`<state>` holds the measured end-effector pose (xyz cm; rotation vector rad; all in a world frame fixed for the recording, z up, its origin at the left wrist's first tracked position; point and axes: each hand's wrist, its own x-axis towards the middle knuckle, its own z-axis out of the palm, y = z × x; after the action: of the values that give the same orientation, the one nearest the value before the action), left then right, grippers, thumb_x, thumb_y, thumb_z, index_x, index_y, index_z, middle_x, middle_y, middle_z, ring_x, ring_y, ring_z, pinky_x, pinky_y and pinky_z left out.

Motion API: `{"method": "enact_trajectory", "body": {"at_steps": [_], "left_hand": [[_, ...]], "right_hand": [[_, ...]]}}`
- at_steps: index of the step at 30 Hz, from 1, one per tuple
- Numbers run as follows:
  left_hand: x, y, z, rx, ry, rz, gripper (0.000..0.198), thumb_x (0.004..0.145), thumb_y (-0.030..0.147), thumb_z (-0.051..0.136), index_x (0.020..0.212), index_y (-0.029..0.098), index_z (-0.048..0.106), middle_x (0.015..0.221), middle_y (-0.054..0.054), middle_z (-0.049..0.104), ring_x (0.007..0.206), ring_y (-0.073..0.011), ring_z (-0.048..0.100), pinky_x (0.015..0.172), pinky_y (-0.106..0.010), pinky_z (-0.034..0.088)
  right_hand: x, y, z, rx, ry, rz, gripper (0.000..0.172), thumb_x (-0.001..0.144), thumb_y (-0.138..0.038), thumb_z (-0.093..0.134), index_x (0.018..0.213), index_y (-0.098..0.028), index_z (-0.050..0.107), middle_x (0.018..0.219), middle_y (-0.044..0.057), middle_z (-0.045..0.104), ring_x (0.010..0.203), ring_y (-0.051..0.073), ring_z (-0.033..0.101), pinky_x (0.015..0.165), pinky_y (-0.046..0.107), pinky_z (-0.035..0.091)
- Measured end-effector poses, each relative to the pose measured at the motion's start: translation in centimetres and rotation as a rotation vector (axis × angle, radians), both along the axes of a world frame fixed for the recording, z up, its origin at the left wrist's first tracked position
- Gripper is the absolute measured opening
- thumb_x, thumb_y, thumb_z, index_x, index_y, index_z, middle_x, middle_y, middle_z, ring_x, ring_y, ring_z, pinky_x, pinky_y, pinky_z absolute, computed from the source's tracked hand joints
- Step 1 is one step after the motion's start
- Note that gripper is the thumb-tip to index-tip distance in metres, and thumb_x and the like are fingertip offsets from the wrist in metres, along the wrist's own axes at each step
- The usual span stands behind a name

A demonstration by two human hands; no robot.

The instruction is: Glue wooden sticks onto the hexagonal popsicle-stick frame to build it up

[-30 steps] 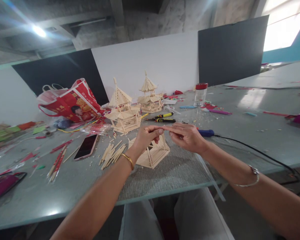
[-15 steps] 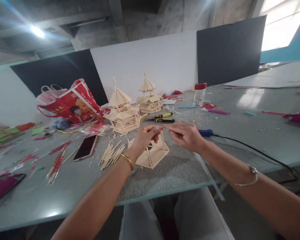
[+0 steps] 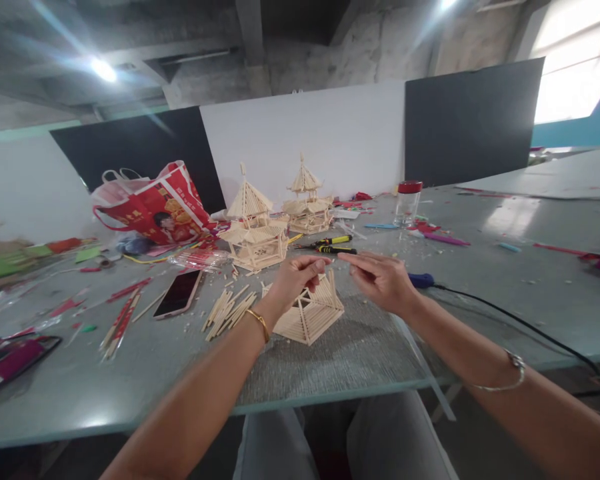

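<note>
My left hand (image 3: 300, 280) is closed in a pinch above a wooden-stick frame (image 3: 313, 323), partly covering it; anything between the fingertips is too small to make out. To its right, my right hand (image 3: 383, 280) has its fingers pressed together with the thumb beneath, fingertips pointing at the left hand across a narrow gap. What it may hold is hidden. The frame has sloping slatted panels and lies on a grey textured mat (image 3: 325, 373). Loose wooden sticks (image 3: 227, 310) lie to the left of the frame.
Behind my hands stand a stick pagoda (image 3: 255, 230) and another pagoda (image 3: 305, 203), with pliers (image 3: 335, 250) nearby. A phone (image 3: 179, 295) and a red bag (image 3: 157, 207) are at left. A lidded jar (image 3: 408, 203) and a blue-handled corded tool (image 3: 421, 281) are at right.
My fingertips have drawn slightly apart, the right hand shifting right from the left. The camera has tilted, so the scene sits a little lower and further right.
</note>
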<state>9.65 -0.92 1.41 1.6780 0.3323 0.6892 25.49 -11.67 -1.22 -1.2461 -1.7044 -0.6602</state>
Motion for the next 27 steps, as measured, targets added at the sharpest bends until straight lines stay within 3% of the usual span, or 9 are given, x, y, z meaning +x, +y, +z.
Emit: {"method": "enact_trajectory", "body": {"at_steps": [5, 17, 22, 27], "left_hand": [[-0.02, -0.11, -0.08, -0.022, -0.001, 0.004, 0.035, 0.064, 0.042, 0.070, 0.081, 0.011, 0.067, 0.053, 0.003, 0.050, 0.045, -0.0043, 0.042, 0.042, -0.018, 0.033], [0.02, 0.02, -0.28, -0.037, -0.024, -0.010, 0.040, 0.064, 0.042, 0.069, 0.089, 0.011, 0.067, 0.066, 0.001, 0.052, 0.050, -0.0042, 0.046, 0.042, -0.018, 0.037], [0.08, 0.21, -0.48, -0.019, -0.022, -0.014, 0.037, 0.066, 0.039, 0.069, 0.088, 0.011, 0.067, 0.063, 0.002, 0.051, 0.047, -0.0035, 0.044, 0.042, -0.017, 0.036], [0.11, 0.55, -0.79, 0.025, -0.001, -0.020, 0.034, 0.066, 0.036, 0.068, 0.091, 0.012, 0.068, 0.055, 0.004, 0.049, 0.047, -0.0042, 0.043, 0.043, -0.017, 0.035]], "right_hand": [[0.08, 0.03, -0.16, -0.003, 0.005, -0.019, 0.036, 0.080, -0.012, 0.043, 0.110, -0.021, 0.062, 0.077, 0.004, 0.067, 0.067, 0.014, 0.061, 0.063, 0.027, 0.049], [-0.01, 0.06, -0.08, -0.008, -0.008, -0.016, 0.036, 0.079, -0.010, 0.043, 0.108, -0.019, 0.063, 0.074, 0.003, 0.068, 0.062, 0.012, 0.060, 0.061, 0.025, 0.049], [0.16, 0.11, -0.26, -0.015, 0.002, -0.034, 0.036, 0.079, -0.011, 0.043, 0.107, -0.021, 0.063, 0.071, 0.002, 0.067, 0.060, 0.012, 0.060, 0.060, 0.024, 0.049], [0.32, 0.17, -0.43, -0.004, 0.011, -0.023, 0.035, 0.079, -0.012, 0.044, 0.108, -0.020, 0.063, 0.080, 0.004, 0.069, 0.067, 0.014, 0.063, 0.064, 0.026, 0.050]]}}
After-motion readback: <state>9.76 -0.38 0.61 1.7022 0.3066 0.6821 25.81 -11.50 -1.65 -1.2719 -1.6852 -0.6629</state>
